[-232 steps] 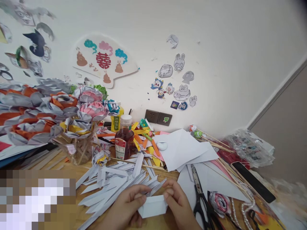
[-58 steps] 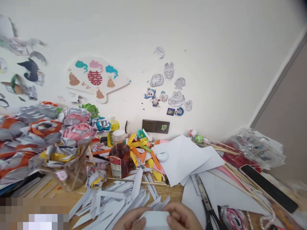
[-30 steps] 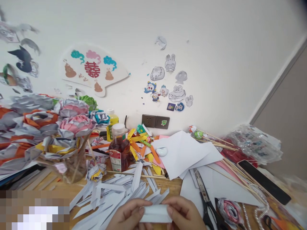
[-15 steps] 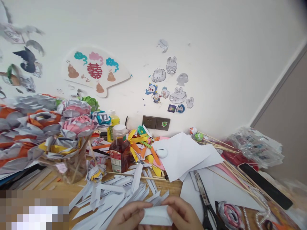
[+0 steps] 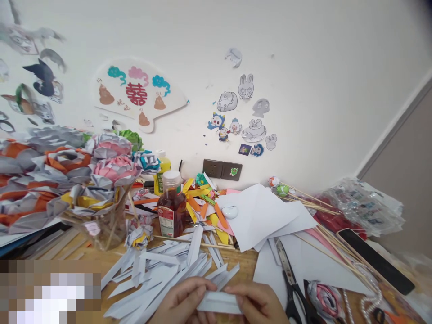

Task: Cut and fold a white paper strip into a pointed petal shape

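Observation:
A small folded piece of white paper (image 5: 220, 303) stretches between my two hands at the bottom of the view. My left hand (image 5: 185, 300) pinches its left end, thumb on top. At the other end my right hand (image 5: 259, 300) grips the paper between thumb and fingers. Just beyond lies a loose pile of folded white paper strips (image 5: 158, 275) on the wooden table (image 5: 248, 260). Black-handled scissors (image 5: 290, 281) rest on white sheets close to my right hand.
Paper flowers (image 5: 113, 168) crowd a clear container (image 5: 114, 225) at left. A brown-red bottle (image 5: 172, 204) and a yellow bottle (image 5: 163, 168) stand behind the strips. White sheets (image 5: 259, 216) carry a white mouse (image 5: 230, 212). Thin sticks (image 5: 337, 249), a dark phone-like slab (image 5: 376, 261) and pearl beads (image 5: 371, 301) lie right.
The paper between my hands looks narrower, with a fold line now along its length. My fingers have shifted slightly along it. The whole view has moved a little.

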Available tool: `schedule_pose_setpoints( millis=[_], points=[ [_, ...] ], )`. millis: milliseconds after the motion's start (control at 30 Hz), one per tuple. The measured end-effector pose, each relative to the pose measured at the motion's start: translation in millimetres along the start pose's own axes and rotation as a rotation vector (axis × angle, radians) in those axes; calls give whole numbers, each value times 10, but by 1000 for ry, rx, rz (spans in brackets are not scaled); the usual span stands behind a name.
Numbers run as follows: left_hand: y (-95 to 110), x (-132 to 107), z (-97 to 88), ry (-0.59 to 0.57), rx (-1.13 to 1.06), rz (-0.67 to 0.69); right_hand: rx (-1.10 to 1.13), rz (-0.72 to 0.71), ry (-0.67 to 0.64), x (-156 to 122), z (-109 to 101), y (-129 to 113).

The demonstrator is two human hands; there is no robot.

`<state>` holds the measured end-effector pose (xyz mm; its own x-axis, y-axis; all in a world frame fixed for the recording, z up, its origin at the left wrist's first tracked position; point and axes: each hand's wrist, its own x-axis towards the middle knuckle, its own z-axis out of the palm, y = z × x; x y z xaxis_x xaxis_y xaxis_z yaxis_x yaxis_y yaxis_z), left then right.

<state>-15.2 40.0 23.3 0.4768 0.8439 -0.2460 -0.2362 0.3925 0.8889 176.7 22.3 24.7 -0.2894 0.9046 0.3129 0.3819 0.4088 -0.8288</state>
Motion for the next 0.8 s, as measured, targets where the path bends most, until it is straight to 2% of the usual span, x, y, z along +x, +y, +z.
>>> schedule_pose_setpoints(
  millis=[167, 333, 500, 600, 800],
  points=[
    [4, 8, 30, 55, 127, 18, -168, -170, -22, -76, 20, 151],
    [-5, 19, 18, 63, 149, 6, -223, -211, -22, -127, 4, 220],
    [-17, 16, 27, 72, 161, 52, -125, -113, -30, -109, 11, 131],
    [6, -18, 65, 69, 207, 72, -36, -20, -88, -77, 31, 81],
    [6, -48, 81, 82, 218, 88, -62, 67, -91, -43, 53, 34]
  ],
)
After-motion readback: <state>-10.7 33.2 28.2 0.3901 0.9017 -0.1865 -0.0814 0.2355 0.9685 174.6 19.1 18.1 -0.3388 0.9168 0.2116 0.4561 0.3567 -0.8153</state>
